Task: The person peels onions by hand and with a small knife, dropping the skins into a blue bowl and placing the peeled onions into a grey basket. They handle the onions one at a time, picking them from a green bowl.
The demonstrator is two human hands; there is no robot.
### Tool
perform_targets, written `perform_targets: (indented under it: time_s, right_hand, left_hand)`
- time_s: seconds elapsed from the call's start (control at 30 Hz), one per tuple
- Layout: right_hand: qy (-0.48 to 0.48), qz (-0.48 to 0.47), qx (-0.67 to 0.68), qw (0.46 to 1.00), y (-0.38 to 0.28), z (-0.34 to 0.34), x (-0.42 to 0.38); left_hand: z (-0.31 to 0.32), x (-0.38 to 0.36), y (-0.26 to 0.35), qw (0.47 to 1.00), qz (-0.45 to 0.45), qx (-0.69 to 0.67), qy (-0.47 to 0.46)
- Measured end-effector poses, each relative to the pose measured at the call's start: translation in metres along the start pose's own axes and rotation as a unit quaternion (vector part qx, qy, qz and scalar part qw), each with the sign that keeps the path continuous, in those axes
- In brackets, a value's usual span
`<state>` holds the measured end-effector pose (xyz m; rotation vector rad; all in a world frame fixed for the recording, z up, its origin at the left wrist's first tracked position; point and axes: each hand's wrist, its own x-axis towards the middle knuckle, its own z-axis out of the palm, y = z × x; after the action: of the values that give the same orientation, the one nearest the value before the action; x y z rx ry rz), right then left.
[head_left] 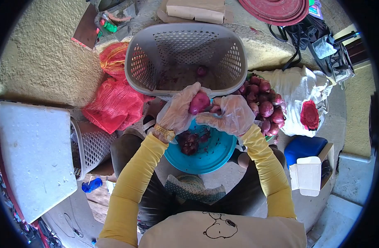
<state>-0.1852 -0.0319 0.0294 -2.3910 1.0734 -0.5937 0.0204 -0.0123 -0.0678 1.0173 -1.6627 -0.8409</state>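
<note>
My left hand (175, 113), in a clear plastic glove with a gold watch at the wrist, is closed around a smooth purple-red onion (199, 103). Close beside it on the right, my right hand (233, 115), gloved too, has its fingers curled around a smaller reddish piece (215, 109), partly hidden by the glove. Both hands are above a blue basin (222, 153) with dark onion skins (188, 143) in it. Beyond them stands a grey perforated basket (185, 31) with one onion (201, 70) inside. Many red onions (266, 108) are heaped to the right.
Red mesh sacks (115, 103) lie at the left, near another perforated basket (92, 144) and a white foam board (36, 157). A white sack (299, 91), a blue container (307, 149) and an opened carton (307, 175) are at the right. A patterned cloth (193, 189) lies between the legs.
</note>
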Motion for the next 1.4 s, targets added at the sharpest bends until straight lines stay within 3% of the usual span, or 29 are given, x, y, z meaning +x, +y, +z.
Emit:
perform_targets:
  time_s: [0.03, 0.07, 0.1, 0.17, 0.2, 0.37, 0.47, 0.53, 0.67, 0.7, 0.77, 0.8, 0.87, 0.9, 0.97, 1.17, 1.33, 1.4]
  right_hand:
    - [-0.009, -0.003, -0.021, 1.0, 0.001, -0.001, 0.0]
    - [-0.009, -0.003, -0.021, 1.0, 0.002, -0.001, -0.001]
    - [0.004, 0.006, -0.026, 1.0, 0.004, 0.001, -0.002]
    - [0.017, 0.015, -0.029, 0.999, 0.003, 0.003, -0.002]
    - [0.036, 0.028, -0.007, 0.999, 0.001, 0.003, -0.001]
    - [0.065, 0.019, 0.035, 0.997, 0.005, 0.008, -0.002]
    - [0.054, -0.004, -0.07, 0.996, 0.003, 0.005, -0.004]
    - [0.035, 0.004, 0.012, 0.999, 0.004, 0.007, -0.001]
    - [0.047, -0.034, -0.004, 0.998, 0.006, 0.01, -0.001]
    - [0.017, -0.014, 0.057, 0.998, 0.011, 0.016, -0.004]
    - [-0.014, 0.006, 0.117, 0.993, 0.018, 0.024, -0.007]
    - [-0.002, -0.049, 0.09, 0.995, 0.02, 0.025, -0.009]
    - [0.01, -0.103, 0.061, 0.993, 0.018, 0.022, -0.009]
    - [-0.042, -0.099, 0.014, 0.994, 0.012, 0.016, -0.007]
    - [-0.093, -0.096, -0.034, 0.99, 0.009, 0.014, -0.008]
    - [-0.246, -0.049, -0.068, 0.966, 0.012, 0.029, -0.015]
    - [-0.316, 0.001, -0.12, 0.941, 0.004, 0.029, -0.01]
    - [-0.291, -0.005, -0.103, 0.951, 0.008, 0.033, -0.013]
  left_hand:
    - [0.004, 0.002, -0.001, 0.976, -0.144, -0.161, 0.03]
    - [0.006, 0.003, -0.002, 0.905, -0.28, -0.314, 0.059]
    - [0.003, 0.003, 0.001, 0.905, -0.28, -0.314, 0.059]
    - [-0.004, 0.002, 0.005, 0.985, -0.128, -0.116, 0.001]
    - [-0.003, 0.002, 0.005, 0.985, -0.128, -0.116, 0.001]
    - [0.006, 0.006, 0.006, 0.888, -0.296, -0.347, 0.054]
    - [0.008, 0.005, -0.006, 0.898, -0.273, -0.341, 0.054]
    - [0.009, 0.003, -0.008, 0.895, -0.277, -0.344, 0.058]
    - [0.01, 0.001, -0.01, 0.884, -0.292, -0.358, 0.073]
    - [0.01, 0.001, -0.01, 0.884, -0.292, -0.358, 0.073]
    - [0.01, 0.003, -0.009, 0.849, -0.319, -0.4, 0.131]
    - [0.004, 0.005, 0.0, 0.849, -0.32, -0.399, 0.131]
    - [-0.014, 0.014, 0.032, 0.683, -0.393, -0.609, 0.09]
    - [-0.016, 0.017, 0.038, 0.683, -0.393, -0.609, 0.09]
    - [-0.016, 0.021, 0.045, 0.612, -0.411, -0.657, 0.157]
    - [-0.019, 0.021, 0.04, 0.544, -0.414, -0.71, 0.168]
    - [-0.018, 0.028, 0.045, 0.565, -0.376, -0.712, 0.18]
    - [-0.017, 0.029, 0.048, 0.579, -0.357, -0.715, 0.162]
